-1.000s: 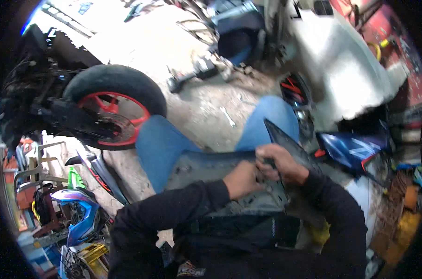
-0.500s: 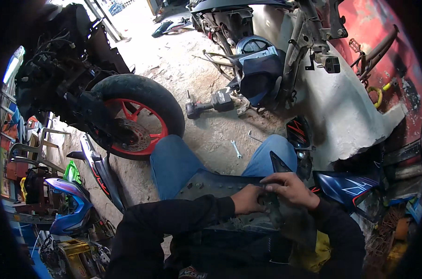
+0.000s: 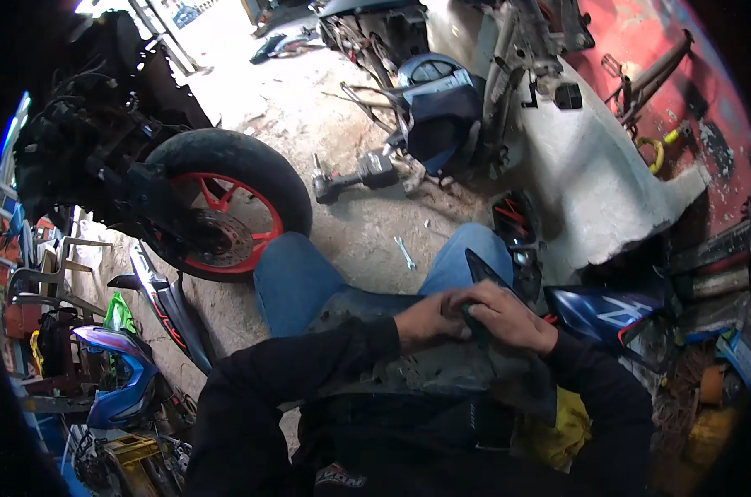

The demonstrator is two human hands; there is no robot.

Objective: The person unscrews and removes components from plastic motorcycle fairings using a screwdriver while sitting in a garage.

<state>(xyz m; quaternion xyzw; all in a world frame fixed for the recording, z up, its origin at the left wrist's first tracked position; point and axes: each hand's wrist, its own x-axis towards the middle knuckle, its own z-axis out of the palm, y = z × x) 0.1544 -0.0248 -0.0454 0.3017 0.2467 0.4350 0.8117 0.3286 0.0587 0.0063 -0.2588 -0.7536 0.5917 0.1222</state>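
The dark plastic panel [image 3: 429,369] lies across the lap of the person, just below the two knees in blue jeans [image 3: 297,277]. Both hands are over its right part, so most of the panel spreads to the left of the grip and below it. The left hand [image 3: 429,320] has its fingers bent and meets the right hand [image 3: 508,319], which is curved over from the other side. A small dark-green piece [image 3: 473,314] shows between them; I cannot tell what it is. The grip of each hand looks narrow, but the fingers are partly hidden and blurred, so whether they hold the panel or the small piece I cannot tell. A wrench [image 3: 405,253] lies on the floor [image 3: 363,240] between the knees and a power tool [image 3: 354,176].
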